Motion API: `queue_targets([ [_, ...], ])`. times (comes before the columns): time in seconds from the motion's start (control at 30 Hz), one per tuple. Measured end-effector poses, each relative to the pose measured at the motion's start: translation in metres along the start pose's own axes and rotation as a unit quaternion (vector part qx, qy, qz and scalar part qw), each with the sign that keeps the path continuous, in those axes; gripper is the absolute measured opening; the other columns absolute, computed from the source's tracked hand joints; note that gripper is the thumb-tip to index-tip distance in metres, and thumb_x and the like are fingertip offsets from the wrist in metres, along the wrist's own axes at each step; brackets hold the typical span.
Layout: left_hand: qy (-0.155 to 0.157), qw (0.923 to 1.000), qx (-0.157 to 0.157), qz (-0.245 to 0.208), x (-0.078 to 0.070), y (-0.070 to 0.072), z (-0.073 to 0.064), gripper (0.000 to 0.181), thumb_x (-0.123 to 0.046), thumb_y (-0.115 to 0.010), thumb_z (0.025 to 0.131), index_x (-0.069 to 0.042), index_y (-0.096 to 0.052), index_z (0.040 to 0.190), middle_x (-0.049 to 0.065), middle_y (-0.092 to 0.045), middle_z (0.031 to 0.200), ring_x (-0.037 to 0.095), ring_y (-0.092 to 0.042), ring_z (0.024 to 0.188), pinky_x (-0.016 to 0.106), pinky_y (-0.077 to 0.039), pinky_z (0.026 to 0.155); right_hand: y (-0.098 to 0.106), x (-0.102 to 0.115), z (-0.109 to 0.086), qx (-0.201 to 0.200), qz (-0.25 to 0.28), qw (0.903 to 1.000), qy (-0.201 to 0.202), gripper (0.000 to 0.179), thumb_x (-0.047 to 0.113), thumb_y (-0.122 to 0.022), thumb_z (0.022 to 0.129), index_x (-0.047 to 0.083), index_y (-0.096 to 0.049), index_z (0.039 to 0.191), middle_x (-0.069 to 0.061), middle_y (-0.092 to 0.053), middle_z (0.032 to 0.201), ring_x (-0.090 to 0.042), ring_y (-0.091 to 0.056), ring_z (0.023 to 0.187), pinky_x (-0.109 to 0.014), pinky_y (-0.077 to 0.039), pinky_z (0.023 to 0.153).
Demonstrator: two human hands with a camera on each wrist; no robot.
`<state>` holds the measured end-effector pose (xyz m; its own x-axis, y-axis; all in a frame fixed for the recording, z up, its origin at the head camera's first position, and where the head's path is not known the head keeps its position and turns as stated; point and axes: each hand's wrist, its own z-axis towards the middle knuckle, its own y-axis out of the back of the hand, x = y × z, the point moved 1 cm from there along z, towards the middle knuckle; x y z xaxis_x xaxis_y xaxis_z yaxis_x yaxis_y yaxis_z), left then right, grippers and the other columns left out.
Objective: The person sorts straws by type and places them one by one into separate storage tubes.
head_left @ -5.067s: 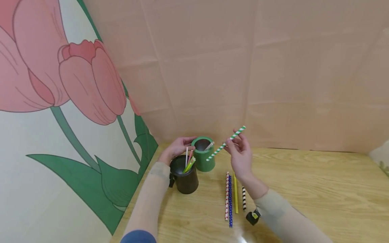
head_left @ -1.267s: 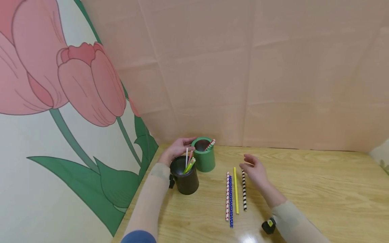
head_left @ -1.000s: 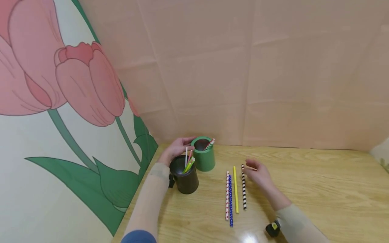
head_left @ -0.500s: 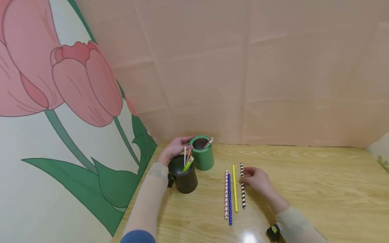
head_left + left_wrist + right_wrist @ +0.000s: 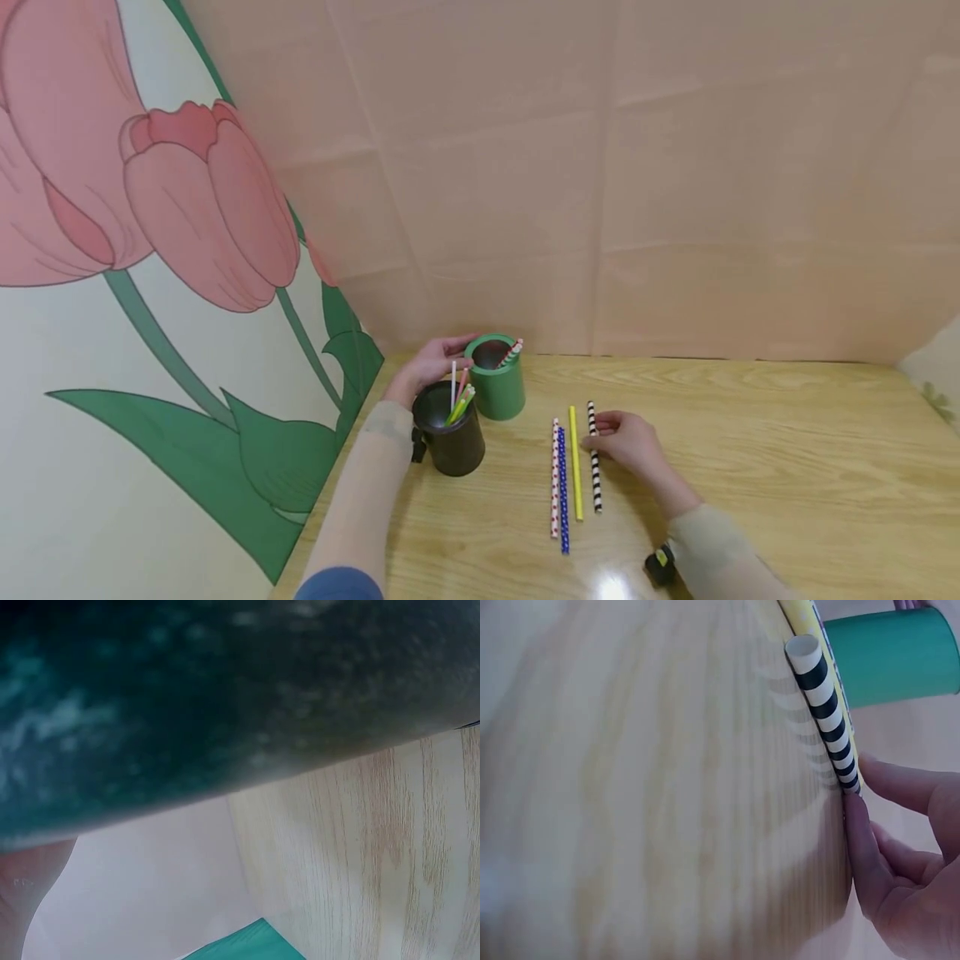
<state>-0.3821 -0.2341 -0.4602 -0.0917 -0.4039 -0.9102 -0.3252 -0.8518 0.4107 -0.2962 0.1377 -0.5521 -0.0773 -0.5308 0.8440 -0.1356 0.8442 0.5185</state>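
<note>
My left hand (image 5: 431, 364) holds the green cup (image 5: 501, 396) by its left side, thumb near the rim. Red-striped and green-striped paper straws (image 5: 512, 354) lean out of that cup. My right hand (image 5: 630, 442) pinches a black-and-white striped paper straw (image 5: 596, 483) lying on the table. The right wrist view shows thumb and fingertips at the striped straw (image 5: 832, 712), which is close over the wood. Left of it lie a yellow straw (image 5: 575, 458), a blue dotted straw (image 5: 564, 492) and a white straw with red dots (image 5: 555, 475), roughly parallel.
A black cup (image 5: 461, 446) stands in front of the green one, under my left wrist, with several thin coloured sticks (image 5: 459, 404) in it. A tulip-painted wall (image 5: 210, 208) borders the wooden table (image 5: 787, 450) at left; a pinkish-brown cloth (image 5: 675, 208) hangs behind.
The green-striped straw my right hand held has gone into the green cup. That hand has come down to the table and now pinches the black-and-white straw. My left hand stays at the cup.
</note>
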Motion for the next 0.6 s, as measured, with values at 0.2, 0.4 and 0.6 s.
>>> queue_targets([
  [0.2,0.001,1.0000,-0.003,0.005,0.0013,0.0033,-0.0008,0.058,-0.010,-0.070,0.105,-0.011,-0.052,0.160,0.012,-0.057,0.156,0.028,-0.054,0.143,0.045,-0.038,0.121,-0.0027,0.0076,-0.0009,-0.006,-0.007,0.9999,-0.014,0.060,0.018,-0.092,0.085,-0.010,-0.065,0.130,-0.019,-0.070,0.112,-0.030,-0.065,0.100,-0.042,-0.059,0.085],
  [0.4,0.004,0.9998,-0.008,0.020,0.0010,0.0046,-0.0010,0.058,-0.013,-0.072,0.104,-0.013,-0.053,0.160,0.010,-0.057,0.156,0.027,-0.055,0.143,0.045,-0.038,0.121,-0.0066,0.0070,0.0015,-0.016,-0.018,0.9997,-0.011,0.057,0.014,-0.091,0.084,-0.011,-0.065,0.128,-0.018,-0.070,0.109,-0.029,-0.066,0.097,-0.039,-0.059,0.081],
  [0.6,0.000,0.9996,-0.011,0.028,0.0017,0.0047,-0.0005,0.058,-0.014,-0.072,0.104,-0.013,-0.054,0.159,0.011,-0.057,0.157,0.027,-0.055,0.142,0.044,-0.039,0.120,-0.0053,0.0071,0.0025,-0.017,-0.029,0.9994,0.003,0.056,0.012,-0.089,0.081,-0.012,-0.066,0.127,-0.018,-0.072,0.109,-0.029,-0.067,0.096,-0.041,-0.059,0.085],
])
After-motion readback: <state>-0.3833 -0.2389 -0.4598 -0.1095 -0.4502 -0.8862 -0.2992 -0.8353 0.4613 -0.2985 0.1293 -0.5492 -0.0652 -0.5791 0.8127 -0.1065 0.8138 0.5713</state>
